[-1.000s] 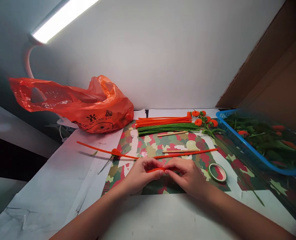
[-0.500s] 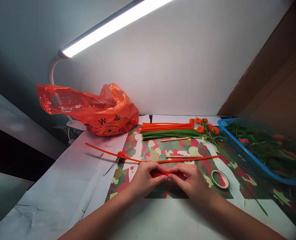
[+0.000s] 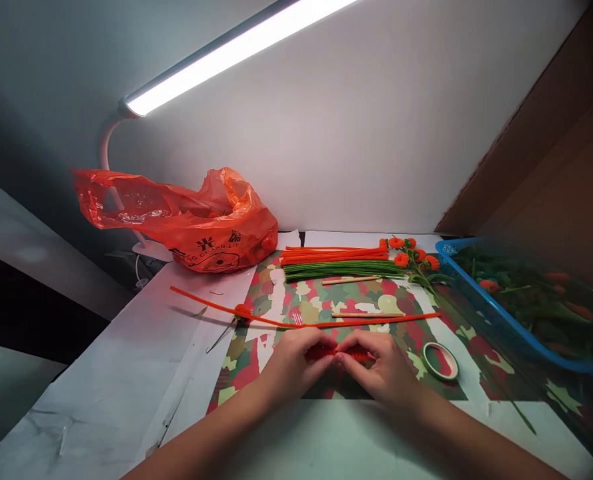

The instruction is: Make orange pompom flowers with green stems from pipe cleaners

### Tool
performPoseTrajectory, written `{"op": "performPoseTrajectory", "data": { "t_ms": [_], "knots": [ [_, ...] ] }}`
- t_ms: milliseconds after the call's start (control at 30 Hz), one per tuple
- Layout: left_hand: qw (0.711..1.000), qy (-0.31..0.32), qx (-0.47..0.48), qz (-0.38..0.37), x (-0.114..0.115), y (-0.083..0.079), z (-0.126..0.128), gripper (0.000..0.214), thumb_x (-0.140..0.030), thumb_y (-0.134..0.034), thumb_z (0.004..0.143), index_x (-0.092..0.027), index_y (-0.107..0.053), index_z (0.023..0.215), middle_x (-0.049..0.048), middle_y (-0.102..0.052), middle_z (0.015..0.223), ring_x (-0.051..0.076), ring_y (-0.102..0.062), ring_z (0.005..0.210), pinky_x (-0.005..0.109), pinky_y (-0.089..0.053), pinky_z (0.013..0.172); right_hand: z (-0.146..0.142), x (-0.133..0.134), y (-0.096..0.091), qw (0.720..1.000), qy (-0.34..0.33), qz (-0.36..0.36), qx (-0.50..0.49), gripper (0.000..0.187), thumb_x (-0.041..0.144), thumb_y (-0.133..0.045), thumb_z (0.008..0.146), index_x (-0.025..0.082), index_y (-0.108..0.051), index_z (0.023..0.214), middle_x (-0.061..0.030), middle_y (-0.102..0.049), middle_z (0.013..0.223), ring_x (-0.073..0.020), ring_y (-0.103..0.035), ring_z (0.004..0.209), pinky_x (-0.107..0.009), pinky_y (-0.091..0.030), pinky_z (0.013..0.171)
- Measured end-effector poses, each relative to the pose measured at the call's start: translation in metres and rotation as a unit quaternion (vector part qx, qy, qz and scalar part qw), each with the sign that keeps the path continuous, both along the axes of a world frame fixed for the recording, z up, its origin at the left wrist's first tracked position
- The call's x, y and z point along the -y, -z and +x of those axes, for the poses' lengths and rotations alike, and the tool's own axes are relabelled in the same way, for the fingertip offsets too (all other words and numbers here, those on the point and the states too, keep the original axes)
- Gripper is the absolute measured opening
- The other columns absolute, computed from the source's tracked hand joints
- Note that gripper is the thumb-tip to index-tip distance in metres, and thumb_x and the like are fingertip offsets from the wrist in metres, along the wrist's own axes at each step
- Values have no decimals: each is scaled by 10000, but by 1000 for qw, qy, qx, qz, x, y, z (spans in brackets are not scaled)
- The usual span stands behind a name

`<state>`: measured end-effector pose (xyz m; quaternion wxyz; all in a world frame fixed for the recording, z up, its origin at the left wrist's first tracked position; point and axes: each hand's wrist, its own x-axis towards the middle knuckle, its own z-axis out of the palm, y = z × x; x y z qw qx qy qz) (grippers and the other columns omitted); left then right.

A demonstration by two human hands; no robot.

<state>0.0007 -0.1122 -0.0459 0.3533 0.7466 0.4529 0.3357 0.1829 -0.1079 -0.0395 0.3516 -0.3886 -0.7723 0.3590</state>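
My left hand (image 3: 296, 365) and my right hand (image 3: 383, 365) meet fingertip to fingertip over the patterned mat. Both are pinched on a fuzzy orange pipe cleaner piece (image 3: 360, 355), mostly hidden by the fingers. Just beyond them a long orange pipe cleaner (image 3: 206, 302) stretches from left to right, slightly curved. Left of my hands lies an orange fuzzy flower head (image 3: 243, 312) on a thin stem. To the right of my right hand is a roll of green tape (image 3: 425, 361).
Orange pipe cleaners (image 3: 333, 255) and green stems (image 3: 343, 269) lie bundled behind, with two wooden sticks (image 3: 350, 280) nearer. Finished orange flowers (image 3: 402, 259) rest beside a blue basket (image 3: 499, 308) of greenery. A red plastic bag (image 3: 226, 233) and a lamp (image 3: 201, 72) stand at left.
My hands have shifted slightly and the fingertips have changed their pinch, showing more of the orange piece by my right hand. Everything else lies as before.
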Motion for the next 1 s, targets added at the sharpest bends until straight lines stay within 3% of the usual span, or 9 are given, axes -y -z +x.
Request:
{"op": "performPoseTrajectory", "data": {
  "t_ms": [100, 200, 300, 367, 433, 600, 800, 1000],
  "knots": [
    [998, 6, 34, -53, -2, 0, 0, 185, -264, -590, 803, -161, -691, 918, 46, -673, 773, 143, -562, 665, 233, -418, 595, 9, -11, 0, 1000, 2, -11, 15, 135, 274, -546, 850, 211, -654, 905, -19, -698, 804, -148, -636, 690, -232, -486, 586],
    [979, -4, 116, -167, -5, 1, -1, 221, -342, -603, 801, -145, -672, 875, 39, -654, 742, 124, -540, 612, 217, -393, 539, 20, -36, 3, 995, 86, 19, 48, 188, 302, -487, 885, 212, -631, 965, -47, -684, 940, -183, -636, 828, -284, -514, 696],
    [925, -39, 243, -290, -11, 3, -3, 257, -384, -655, 765, -146, -633, 858, 43, -660, 755, 114, -563, 591, 209, -418, 524, 26, -69, 9, 966, 124, 122, 193, 217, 207, -503, 855, 188, -615, 1040, -85, -640, 1069, -244, -563, 1027, -374, -471, 865],
    [881, -70, 337, -325, -16, 4, -6, 280, -363, -713, 717, -142, -626, 865, 62, -675, 810, 128, -606, 646, 219, -465, 572, 25, -88, 12, 930, 128, 164, 301, 289, 169, -520, 842, 185, -585, 1123, -102, -579, 1174, -264, -509, 1077, -392, -457, 877],
    [838, -97, 425, -327, -21, 4, -9, 310, -319, -766, 665, -134, -631, 873, 65, -678, 837, 126, -626, 671, 216, -492, 616, 20, -102, 14, 890, 143, 179, 394, 287, 179, -539, 844, 190, -581, 1128, -113, -566, 1142, -272, -501, 1044, -386, -467, 824],
    [768, -168, 527, -322, -30, 3, -16, 261, -202, -752, 697, -144, -636, 925, 30, -682, 830, 53, -573, 541, 160, -500, 537, 9, -118, 13, 877, 132, 184, 424, 126, 178, -501, 879, 182, -625, 905, -119, -573, 1011, -264, -502, 944, -390, -441, 783],
    [746, -216, 530, -340, -30, 4, -13, 101, -51, -599, 813, -89, -656, 888, 23, -643, 651, 71, -624, 576, 140, -538, 557, 12, -118, 9, 882, 96, 193, 420, 95, 178, -506, 880, 186, -597, 904, -92, -579, 998, -241, -500, 927, -374, -423, 776],
    [753, -220, 526, -328, -28, 3, -12, 84, -93, -620, 815, -80, -654, 891, 88, -709, 792, 143, -697, 757, 184, -579, 672, 23, -109, -1, 916, 116, 205, 325, 80, 220, -531, 859, 208, -573, 926, -59, -577, 1014, -221, -496, 949, -347, -429, 802]
  ]
}}
